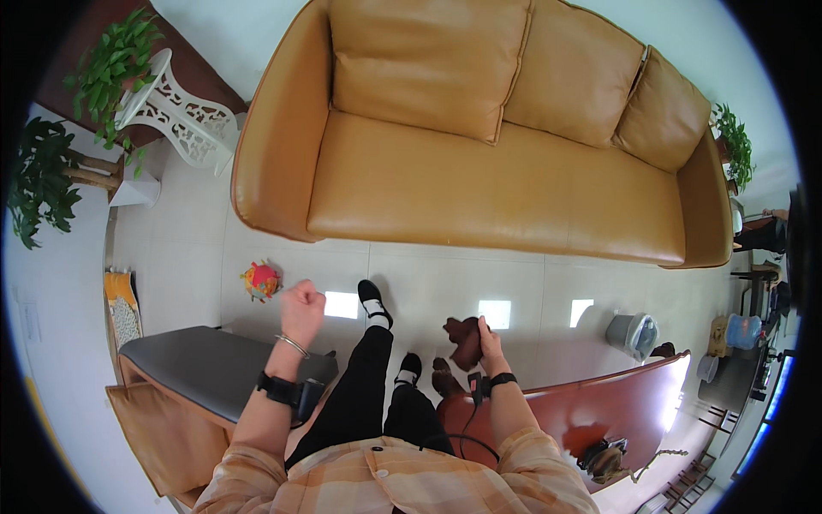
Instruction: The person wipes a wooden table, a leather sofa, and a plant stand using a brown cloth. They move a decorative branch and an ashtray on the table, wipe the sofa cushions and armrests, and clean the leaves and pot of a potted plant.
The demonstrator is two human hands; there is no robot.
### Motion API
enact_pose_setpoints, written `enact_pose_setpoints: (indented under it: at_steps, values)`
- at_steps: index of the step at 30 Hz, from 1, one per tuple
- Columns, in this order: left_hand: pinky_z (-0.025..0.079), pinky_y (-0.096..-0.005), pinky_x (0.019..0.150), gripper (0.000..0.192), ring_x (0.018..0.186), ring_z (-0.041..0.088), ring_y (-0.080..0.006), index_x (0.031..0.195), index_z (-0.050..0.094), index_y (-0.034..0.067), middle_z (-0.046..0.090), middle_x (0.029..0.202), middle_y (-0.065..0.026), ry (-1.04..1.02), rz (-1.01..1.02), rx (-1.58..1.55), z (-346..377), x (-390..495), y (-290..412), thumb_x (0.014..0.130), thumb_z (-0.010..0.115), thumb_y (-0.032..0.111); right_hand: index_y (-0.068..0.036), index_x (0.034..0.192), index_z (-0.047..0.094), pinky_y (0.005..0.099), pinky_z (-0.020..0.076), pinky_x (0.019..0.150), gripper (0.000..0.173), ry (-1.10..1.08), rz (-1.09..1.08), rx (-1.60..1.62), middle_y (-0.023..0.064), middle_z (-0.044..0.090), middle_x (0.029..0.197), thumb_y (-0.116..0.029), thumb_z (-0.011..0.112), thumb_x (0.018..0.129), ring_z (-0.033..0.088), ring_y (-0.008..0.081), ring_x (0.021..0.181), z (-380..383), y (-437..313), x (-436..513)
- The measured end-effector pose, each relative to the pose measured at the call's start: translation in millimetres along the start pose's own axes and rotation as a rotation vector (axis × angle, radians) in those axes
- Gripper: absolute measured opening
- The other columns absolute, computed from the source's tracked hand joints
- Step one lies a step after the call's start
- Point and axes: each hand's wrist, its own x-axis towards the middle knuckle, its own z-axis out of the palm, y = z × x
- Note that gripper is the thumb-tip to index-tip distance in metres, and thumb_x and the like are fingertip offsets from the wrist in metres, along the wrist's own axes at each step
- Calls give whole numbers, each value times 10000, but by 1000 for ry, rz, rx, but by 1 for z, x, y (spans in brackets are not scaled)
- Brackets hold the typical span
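My left hand [304, 307] is closed into a fist over the tiled floor, with nothing showing in it. Close to its left, a colourful round toy [262, 280] with a red top lies on the tiles. My right hand [489, 345] grips a dark brown, soft-looking item [467, 340] of irregular shape; exactly what it is I cannot tell. Both wrists wear black strapped devices, and a metal bangle [293, 345] circles the left one. Ahead of my feet stands a tan leather sofa [494, 186] with several loose back cushions.
A grey padded seat [212, 363] is at my left, a glossy red-brown wooden table [578, 405] at my right. Beyond the table stands a grey lined bin [632, 335]. A white ornate stand [186, 119] and potted plants are at upper left. Another person is at the far right.
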Motion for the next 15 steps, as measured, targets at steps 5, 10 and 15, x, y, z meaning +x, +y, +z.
enact_pose_setpoints:
  at_steps: [5,10,15]
  values:
    - [314,-325,477,249,511,348,-133,594,372,28,360,516,-44,235,5,92,-26,123,-40,701,592,-13,-1,1097,648,336,522,805,324,-185,-76,-256,69,664,999,-212,686,855,616,183,901,49,-89,53]
    - [303,-333,475,253,511,321,-138,601,347,26,303,523,-47,374,-42,270,-64,209,-60,702,576,-9,46,977,651,336,490,713,329,238,-479,-360,73,649,865,-228,648,796,577,166,801,75,-195,144]
    - [242,-264,470,281,551,279,-61,592,305,72,284,560,43,151,-261,49,-86,234,-49,704,536,-44,57,1046,645,353,518,812,326,533,-800,-127,127,698,999,-160,621,804,654,225,908,85,-287,236]
